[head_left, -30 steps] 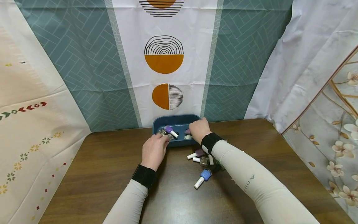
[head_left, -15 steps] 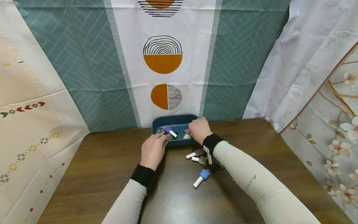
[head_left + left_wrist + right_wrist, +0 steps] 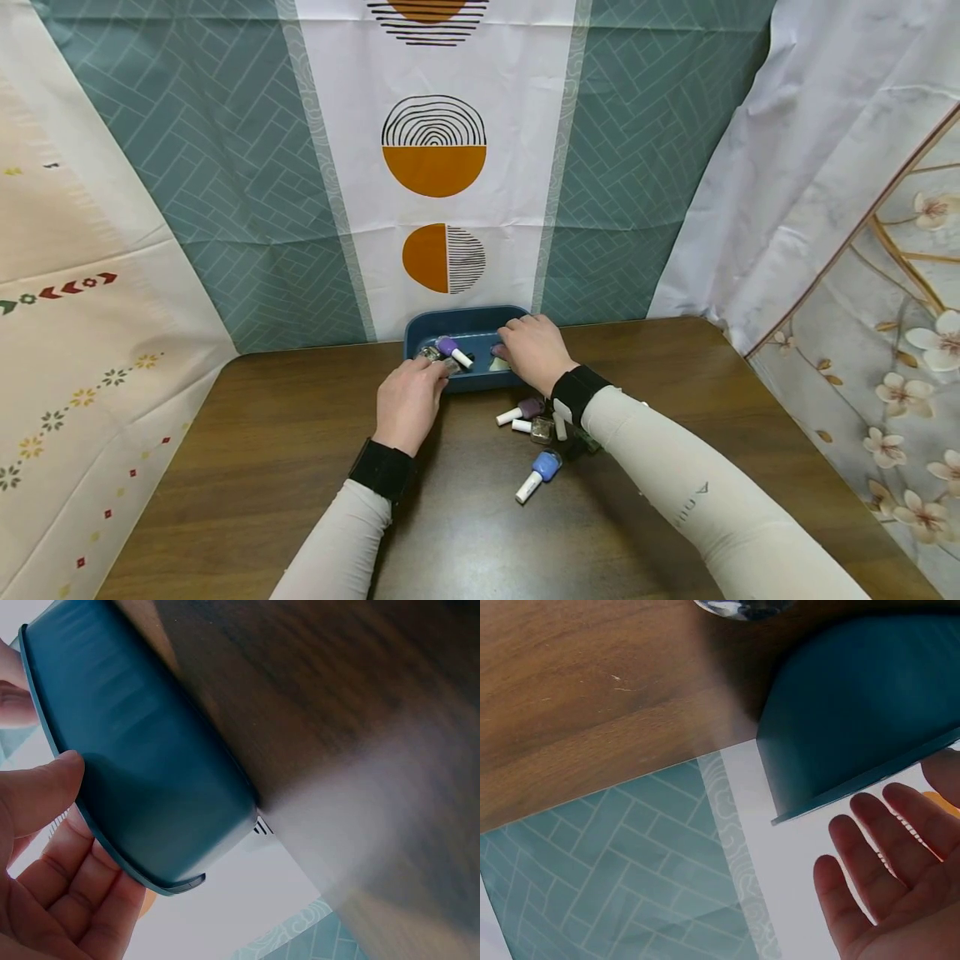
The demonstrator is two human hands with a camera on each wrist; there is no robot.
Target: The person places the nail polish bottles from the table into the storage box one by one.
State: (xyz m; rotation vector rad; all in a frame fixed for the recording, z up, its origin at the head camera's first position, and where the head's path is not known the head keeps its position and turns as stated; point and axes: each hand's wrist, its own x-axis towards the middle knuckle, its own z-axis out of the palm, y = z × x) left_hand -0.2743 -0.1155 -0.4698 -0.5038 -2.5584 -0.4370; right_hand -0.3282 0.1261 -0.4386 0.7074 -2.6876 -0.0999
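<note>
Blue bin (image 3: 483,382), polish bottles (image 3: 447,345) inside; left hand (image 3: 408,402) pinching its near left rim.
Right hand (image 3: 538,353) loosely spread over right end; bottle contact unclear.

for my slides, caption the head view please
Left hand and right hand at an oblong dark blue tray of small glass nail-polish bottles, others lying on the brown wooden table.

Bin (image 3: 482,382) is dk blue, btl (image 3: 539,473) blue/wht, tbl (image 3: 300,408) brn woodgrain.
</note>
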